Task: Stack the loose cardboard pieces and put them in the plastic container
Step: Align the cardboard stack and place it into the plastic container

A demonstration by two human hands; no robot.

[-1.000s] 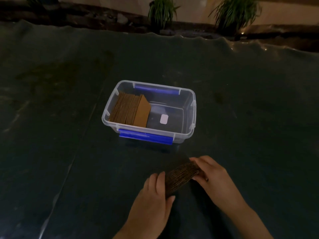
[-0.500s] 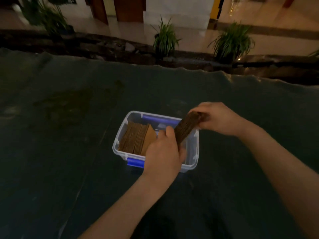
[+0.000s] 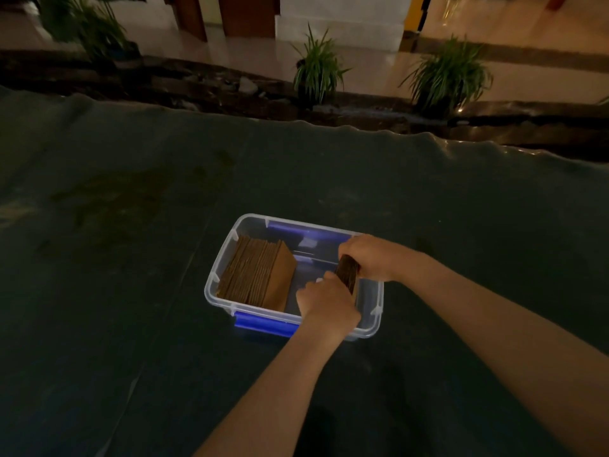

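A clear plastic container (image 3: 217, 278) with blue latches stands on the dark table. A leaning stack of brown cardboard pieces (image 3: 260, 275) fills its left half. Both hands grip a second, smaller cardboard stack (image 3: 348, 273) held on edge inside the container's right half. My left hand (image 3: 324, 300) holds the near end of that stack. My right hand (image 3: 370, 257) holds its far end, over the container's right rim. The stack's lower part is hidden behind my left hand.
The dark sheet-covered table (image 3: 131, 291) spreads wide on all sides of the container, its wavy far edge (image 3: 329, 125) behind. Beyond it stand potted plants (image 3: 316, 70) on a tiled floor.
The two hands carried the small cardboard stack from the table near me over the container, then lowered it down into the right half. The camera view tilted up.
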